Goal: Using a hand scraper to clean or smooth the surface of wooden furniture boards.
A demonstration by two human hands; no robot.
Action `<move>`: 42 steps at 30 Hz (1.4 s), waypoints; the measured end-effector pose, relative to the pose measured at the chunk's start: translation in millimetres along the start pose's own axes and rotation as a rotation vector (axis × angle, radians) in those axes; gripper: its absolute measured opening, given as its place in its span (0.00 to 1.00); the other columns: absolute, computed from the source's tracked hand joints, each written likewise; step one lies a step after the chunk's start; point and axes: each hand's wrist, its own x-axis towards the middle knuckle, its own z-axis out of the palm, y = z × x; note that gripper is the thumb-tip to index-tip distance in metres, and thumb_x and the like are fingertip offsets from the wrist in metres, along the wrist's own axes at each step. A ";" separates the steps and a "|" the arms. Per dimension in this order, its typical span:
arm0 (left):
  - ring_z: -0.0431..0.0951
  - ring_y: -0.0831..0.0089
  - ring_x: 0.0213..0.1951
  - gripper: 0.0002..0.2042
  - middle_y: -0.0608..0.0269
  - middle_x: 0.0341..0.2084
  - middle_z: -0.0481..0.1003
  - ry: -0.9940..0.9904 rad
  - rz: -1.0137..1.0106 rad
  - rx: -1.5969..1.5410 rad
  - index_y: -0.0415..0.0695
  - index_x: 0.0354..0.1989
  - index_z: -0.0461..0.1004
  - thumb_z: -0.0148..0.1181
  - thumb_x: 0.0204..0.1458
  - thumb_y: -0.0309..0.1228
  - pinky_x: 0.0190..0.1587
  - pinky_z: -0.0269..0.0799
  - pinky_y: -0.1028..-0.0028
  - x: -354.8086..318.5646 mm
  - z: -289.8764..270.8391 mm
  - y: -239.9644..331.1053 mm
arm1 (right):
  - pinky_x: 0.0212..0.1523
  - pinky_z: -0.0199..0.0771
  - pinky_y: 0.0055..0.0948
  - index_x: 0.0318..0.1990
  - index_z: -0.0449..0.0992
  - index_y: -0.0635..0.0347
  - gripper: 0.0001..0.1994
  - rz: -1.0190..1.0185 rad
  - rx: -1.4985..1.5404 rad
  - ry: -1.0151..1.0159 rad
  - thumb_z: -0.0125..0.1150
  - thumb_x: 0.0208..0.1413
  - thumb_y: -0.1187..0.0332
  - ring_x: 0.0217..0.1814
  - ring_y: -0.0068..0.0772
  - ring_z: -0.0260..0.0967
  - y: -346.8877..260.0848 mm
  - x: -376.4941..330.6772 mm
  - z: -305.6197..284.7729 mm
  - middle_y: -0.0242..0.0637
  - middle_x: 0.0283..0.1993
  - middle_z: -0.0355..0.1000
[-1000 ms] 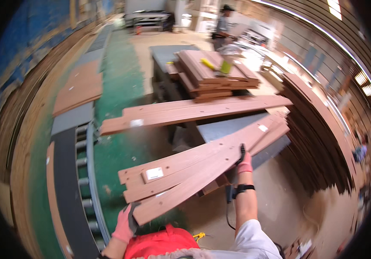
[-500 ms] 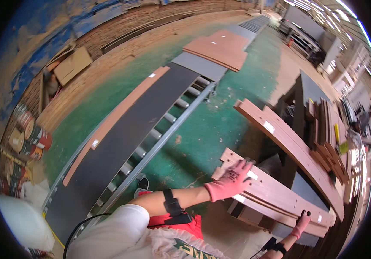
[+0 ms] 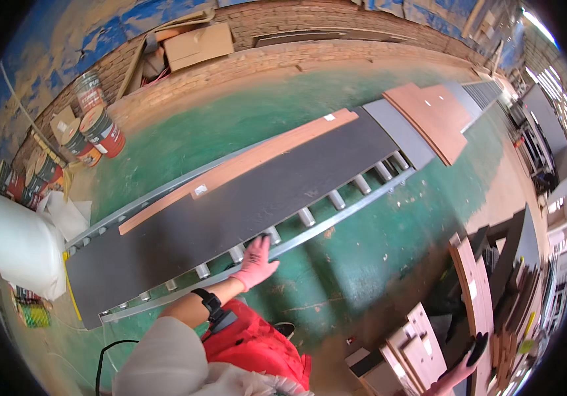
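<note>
My left hand [image 3: 256,264], in a pink glove with dark fingertips, reaches over the near rail of the roller conveyor [image 3: 326,228]. Its fingers are stretched out, the thumb stands apart, and nothing is in it. Beside its fingertips is the edge of a long dark board [image 3: 257,191] lying on the rollers. A narrow reddish-brown wood strip [image 3: 267,153] with white labels lies along that board's far side. My right hand [image 3: 458,369], gloved alike, is at the lower right with its fingers extended, between stacked wood planks [image 3: 422,343] and a longer plank [image 3: 473,284]; contact is unclear.
Wide reddish-brown panels [image 3: 422,119] rest farther along the conveyor on a grey board [image 3: 399,132]. Paint buckets [image 3: 102,132] and a white roll [image 3: 16,241] stand at the left. A cardboard box [image 3: 199,46] leans by the brick wall. More planks [image 3: 518,317] are piled at the right.
My view has turned left toward the conveyor. My left hand has left the stacked planks and moved to the conveyor's near rail. My right hand has come off the planks' near end.
</note>
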 end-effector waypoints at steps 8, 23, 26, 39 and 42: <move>0.45 0.47 0.64 0.51 0.35 0.62 0.46 -0.067 -0.457 0.314 0.32 0.63 0.44 0.63 0.37 0.52 0.64 0.40 0.57 73.6 2.9 -293.2 | 0.51 0.64 0.27 0.49 0.68 0.66 0.19 -0.026 0.000 -0.803 0.54 0.46 0.79 0.50 0.32 0.65 -188.8 -116.8 297.6 0.40 0.46 0.67; 0.49 0.45 0.62 0.52 0.36 0.59 0.50 -0.171 -0.418 0.412 0.38 0.61 0.49 0.72 0.26 0.46 0.63 0.42 0.49 219.1 41.2 -522.1 | 0.49 0.69 0.33 0.51 0.67 0.63 0.22 0.153 -0.061 -1.393 0.57 0.44 0.77 0.49 0.44 0.68 -174.3 -276.0 558.2 0.44 0.47 0.68; 0.52 0.45 0.60 0.47 0.36 0.58 0.52 -0.077 -0.305 0.378 0.39 0.58 0.56 0.71 0.26 0.45 0.62 0.43 0.48 190.4 52.1 -506.1 | 0.52 0.66 0.31 0.55 0.64 0.63 0.24 0.180 -0.105 -1.521 0.57 0.46 0.74 0.53 0.45 0.66 -159.2 -290.6 573.6 0.48 0.51 0.66; 0.48 0.34 0.59 0.45 0.27 0.57 0.48 -0.426 -0.359 0.127 0.38 0.56 0.57 0.70 0.25 0.39 0.60 0.43 0.43 -93.8 102.6 -392.0 | 0.51 0.65 0.24 0.57 0.65 0.61 0.21 0.626 0.060 -1.537 0.52 0.54 0.74 0.48 0.24 0.67 -57.5 -401.0 645.9 0.36 0.47 0.71; 0.49 0.34 0.59 0.45 0.27 0.57 0.49 -0.473 -0.336 -0.013 0.33 0.56 0.55 0.69 0.25 0.38 0.61 0.43 0.44 -104.6 90.9 -404.9 | 0.52 0.65 0.25 0.58 0.62 0.63 0.22 0.730 0.259 -1.522 0.50 0.54 0.76 0.50 0.26 0.65 -47.9 -421.1 687.2 0.34 0.52 0.68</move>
